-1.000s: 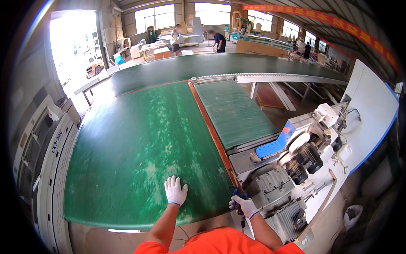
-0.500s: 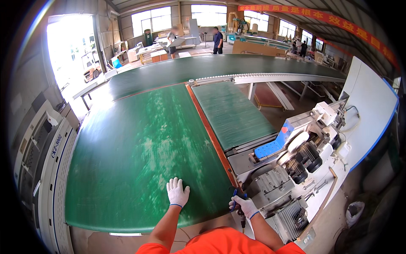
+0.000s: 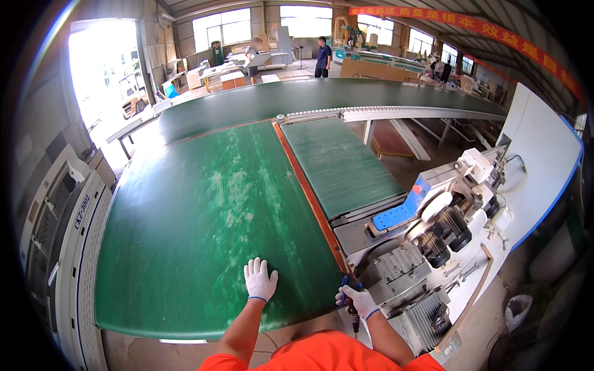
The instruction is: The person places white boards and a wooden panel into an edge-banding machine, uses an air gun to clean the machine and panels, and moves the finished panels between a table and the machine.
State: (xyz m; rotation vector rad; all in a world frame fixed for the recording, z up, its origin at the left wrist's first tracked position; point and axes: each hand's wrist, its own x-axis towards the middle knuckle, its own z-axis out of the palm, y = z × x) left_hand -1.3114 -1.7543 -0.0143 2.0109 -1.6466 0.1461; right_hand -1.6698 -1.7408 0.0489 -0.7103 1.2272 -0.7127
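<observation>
My left hand (image 3: 260, 279), in a white knitted glove, lies flat with fingers spread on the wide green conveyor belt (image 3: 161, 247). To the right, past the belt's front corner, my gloved right hand (image 3: 364, 302) is closed around a blue-and-black hand tool (image 3: 342, 292). Its exact kind is hard to make out, and my fingers cover part of it. A dark fitting (image 3: 355, 323) with a cord or hose hangs just below this hand. An orange-red strip (image 3: 307, 201) runs along the belt's right edge.
Right of me stands a machine with motors (image 3: 450, 229) and a blue perforated plate (image 3: 393, 217); wrenches (image 3: 470, 270) lie beside it. A smaller green belt (image 3: 340, 164) and a long cross belt (image 3: 266, 102) lie ahead. A white machine cabinet (image 3: 77, 260) borders the left. People stand far back.
The pale scuff marks on the wide belt have shifted, while both my hands stay in place. A person in dark clothes at the back has moved slightly to the right.
</observation>
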